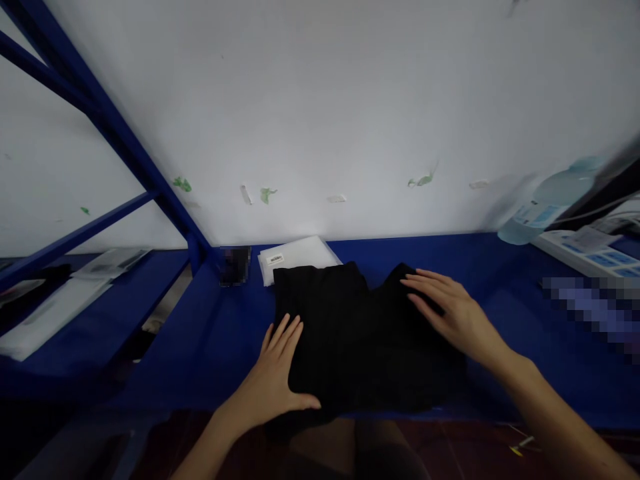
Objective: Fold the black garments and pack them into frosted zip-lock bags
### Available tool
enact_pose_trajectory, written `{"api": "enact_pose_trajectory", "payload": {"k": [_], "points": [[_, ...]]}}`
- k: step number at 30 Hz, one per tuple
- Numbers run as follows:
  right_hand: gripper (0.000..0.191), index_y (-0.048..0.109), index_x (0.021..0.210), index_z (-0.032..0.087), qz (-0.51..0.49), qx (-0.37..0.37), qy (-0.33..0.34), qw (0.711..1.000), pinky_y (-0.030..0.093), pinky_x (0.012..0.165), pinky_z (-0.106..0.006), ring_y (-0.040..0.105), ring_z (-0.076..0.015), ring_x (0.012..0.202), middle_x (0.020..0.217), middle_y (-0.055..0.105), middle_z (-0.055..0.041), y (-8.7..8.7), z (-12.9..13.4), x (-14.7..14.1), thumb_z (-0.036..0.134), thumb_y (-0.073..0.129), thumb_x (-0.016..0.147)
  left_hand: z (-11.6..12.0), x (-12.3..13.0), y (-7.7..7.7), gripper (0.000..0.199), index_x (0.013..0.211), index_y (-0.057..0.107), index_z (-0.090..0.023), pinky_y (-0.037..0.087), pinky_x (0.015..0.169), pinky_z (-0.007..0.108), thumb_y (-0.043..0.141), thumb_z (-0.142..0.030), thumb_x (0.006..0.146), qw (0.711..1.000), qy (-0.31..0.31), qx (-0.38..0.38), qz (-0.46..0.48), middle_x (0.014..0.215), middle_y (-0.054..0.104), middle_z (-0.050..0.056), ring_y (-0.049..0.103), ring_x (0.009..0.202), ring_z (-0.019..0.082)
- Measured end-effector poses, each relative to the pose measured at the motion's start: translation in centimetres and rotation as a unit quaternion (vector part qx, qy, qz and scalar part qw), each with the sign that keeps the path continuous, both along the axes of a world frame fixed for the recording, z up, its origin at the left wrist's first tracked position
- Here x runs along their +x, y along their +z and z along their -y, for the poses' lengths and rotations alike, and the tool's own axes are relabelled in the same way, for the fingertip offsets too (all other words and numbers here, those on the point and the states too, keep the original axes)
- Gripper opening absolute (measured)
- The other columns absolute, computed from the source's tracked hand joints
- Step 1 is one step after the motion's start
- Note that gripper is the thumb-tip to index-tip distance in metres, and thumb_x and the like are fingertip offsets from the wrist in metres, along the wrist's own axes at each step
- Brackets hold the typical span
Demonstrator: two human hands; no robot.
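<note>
A black garment that looks like a pair of shorts [360, 340] lies spread on the blue tabletop [205, 347], with a notch in its far edge. Its near edge hangs slightly over the front of the table. My left hand [275, 380] rests on the garment's left side, fingers spread and thumb stretched out. On the upper right part of the cloth lies my right hand [460, 317], its fingers extended and holding nothing. Partly under the garment's far left corner is a white plastic packet [300, 253] with a barcode label.
A dark phone-like item [235, 265] lies left of the packet. At the right back stand a clear bottle [545, 203] and a white power strip [595, 257] with cables. Blue metal framing [125, 150] rises at left, beside another surface holding plastic packets [60, 313].
</note>
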State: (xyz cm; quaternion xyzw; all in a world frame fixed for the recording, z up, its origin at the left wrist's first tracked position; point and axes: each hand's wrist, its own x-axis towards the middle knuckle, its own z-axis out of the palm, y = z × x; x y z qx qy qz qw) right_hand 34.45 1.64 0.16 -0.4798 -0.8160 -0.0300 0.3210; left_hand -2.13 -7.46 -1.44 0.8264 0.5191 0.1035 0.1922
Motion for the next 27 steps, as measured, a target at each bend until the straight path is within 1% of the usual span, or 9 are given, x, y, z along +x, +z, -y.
{"api": "enact_pose_trajectory", "payload": {"k": [4,6,9,11,14,16,18,22,27], "points": [[0.043,0.054,0.128,0.020,0.043,-0.058,-0.004,0.997,0.041,0.103,-0.051,0.047,-0.0290,0.128,0.129,0.059,-0.0099,-2.1,-1.2,0.4,0.042,0.044,0.093,0.0,-0.1,0.0,0.117,0.151,-0.004,-0.029,0.007,0.116,0.059,0.068,-0.065,0.068,1.000,-0.003,0.001,-0.003,0.160,0.005,0.009,0.002,0.145,0.033],[0.046,0.050,0.133,0.020,0.025,-0.049,-0.020,0.998,0.040,0.104,-0.050,0.045,-0.0283,0.130,0.134,0.055,-0.0116,-2.1,-1.2,0.4,0.042,0.043,0.094,0.0,0.0,0.0,0.116,0.151,-0.004,-0.029,0.007,0.116,0.058,0.068,-0.065,0.068,1.000,-0.004,-0.001,-0.004,0.160,0.005,0.009,0.002,0.145,0.032],[0.043,0.049,0.133,0.023,-0.001,-0.014,-0.029,0.999,0.037,0.107,-0.049,0.040,-0.0254,0.134,0.134,0.056,-0.0083,-1.5,-0.2,0.1,0.040,0.045,0.094,0.1,0.0,0.3,0.113,0.151,-0.002,-0.029,0.007,0.116,0.058,0.067,-0.065,0.070,1.000,-0.001,-0.002,-0.003,0.160,0.006,0.008,0.002,0.145,0.032],[0.038,0.054,0.128,0.025,0.015,-0.022,-0.004,1.000,0.037,0.107,-0.049,0.042,-0.0248,0.132,0.130,0.059,-0.0060,-1.2,0.7,-0.1,0.039,0.047,0.093,0.2,-0.1,0.4,0.102,0.151,0.001,-0.030,0.008,0.116,0.057,0.063,-0.061,0.077,1.000,0.002,0.006,0.007,0.160,0.009,0.007,0.004,0.146,0.031],[0.035,0.060,0.121,0.026,0.052,-0.045,0.029,0.997,0.038,0.105,-0.053,0.047,-0.0266,0.128,0.126,0.062,-0.0051,-1.1,1.9,-0.1,0.041,0.050,0.091,0.1,-0.6,0.5,0.072,0.150,0.011,-0.031,0.011,0.117,0.055,0.050,-0.048,0.091,0.998,0.029,0.044,0.031,0.158,0.019,0.005,0.008,0.146,0.027],[0.032,0.061,0.119,0.026,0.035,-0.023,0.019,0.999,0.039,0.104,-0.052,0.049,-0.0261,0.126,0.125,0.063,-0.0045,-1.0,3.0,-0.1,0.039,0.051,0.091,0.0,-1.2,0.4,0.056,0.148,0.019,-0.031,0.013,0.117,0.053,0.041,-0.039,0.097,0.993,0.070,0.078,0.045,0.155,0.027,0.004,0.012,0.146,0.024],[0.028,0.062,0.115,0.026,-0.008,0.017,-0.008,1.000,0.043,0.102,-0.047,0.052,-0.0239,0.123,0.118,0.066,-0.0037,-0.8,4.4,-0.2,0.035,0.052,0.091,0.0,-1.9,0.2,0.049,0.145,0.024,-0.030,0.017,0.117,0.052,0.037,-0.036,0.099,0.987,0.112,0.099,0.053,0.153,0.032,0.003,0.015,0.145,0.023],[0.022,0.064,0.107,0.026,-0.042,0.050,-0.045,0.997,0.047,0.097,-0.044,0.058,-0.0236,0.113,0.106,0.069,-0.0032,-1.5,7.5,-0.1,0.035,0.056,0.089,0.5,-3.0,-0.4,0.054,0.147,0.020,-0.032,0.019,0.116,0.053,0.039,-0.040,0.097,0.987,0.129,0.091,0.028,0.155,0.028,0.003,0.015,0.145,0.024],[0.051,0.051,0.130,0.025,-0.008,-0.031,-0.088,0.996,0.042,0.102,-0.054,0.052,-0.0306,0.123,0.130,0.058,-0.0072,-4.7,9.9,1.2,0.052,0.052,0.087,1.5,-3.3,-0.9,0.082,0.151,0.005,-0.031,0.017,0.115,0.057,0.054,-0.050,0.088,0.993,0.086,0.072,-0.025,0.157,0.022,0.006,0.012,0.145,0.030]]}}
